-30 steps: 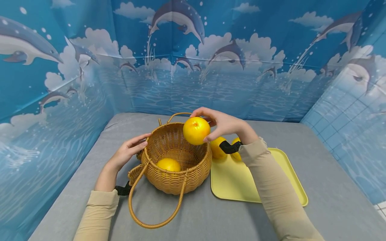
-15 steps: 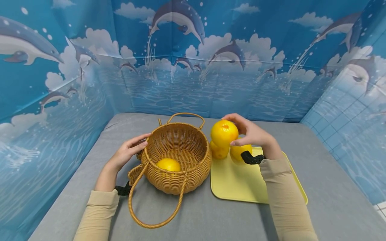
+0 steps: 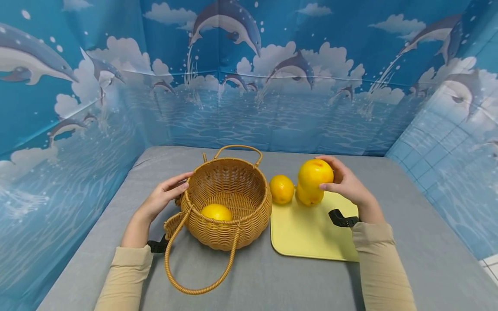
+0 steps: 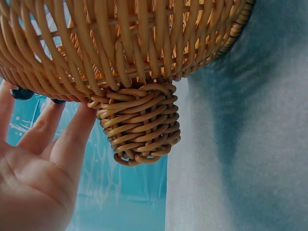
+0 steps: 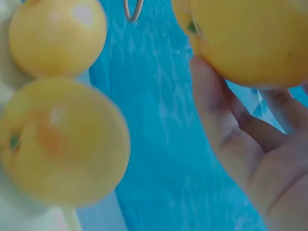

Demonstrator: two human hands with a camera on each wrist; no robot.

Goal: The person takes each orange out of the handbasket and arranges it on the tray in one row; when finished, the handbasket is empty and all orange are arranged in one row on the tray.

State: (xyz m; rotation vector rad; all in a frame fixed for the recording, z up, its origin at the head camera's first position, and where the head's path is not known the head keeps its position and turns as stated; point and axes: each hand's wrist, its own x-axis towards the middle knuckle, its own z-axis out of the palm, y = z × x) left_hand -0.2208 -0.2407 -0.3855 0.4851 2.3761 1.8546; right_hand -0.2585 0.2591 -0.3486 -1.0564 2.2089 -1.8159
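Note:
My right hand (image 3: 350,185) grips a yellow orange (image 3: 316,170) between thumb and fingers, holding it over the yellow tray (image 3: 311,237). In the head view this fruit overlaps a second orange (image 3: 309,196) on the tray, while a third (image 3: 282,189) sits at the tray's far left corner. The right wrist view shows the held orange (image 5: 255,38) apart from those two. My left hand (image 3: 165,196) rests with extended fingers (image 4: 74,134) against the side of a round wicker basket (image 3: 221,235). One orange (image 3: 216,211) lies inside the basket.
The basket's front handle (image 3: 198,290) hangs down toward me; its rear handle (image 3: 239,147) stands up behind the rim. Grey cloth (image 3: 264,285) covers the table. A blue dolphin-print curtain (image 3: 249,116) encloses the back and sides.
My right hand has moved right with the orange, from above the basket's right rim to above the tray. The left hand and the basket have stayed in place.

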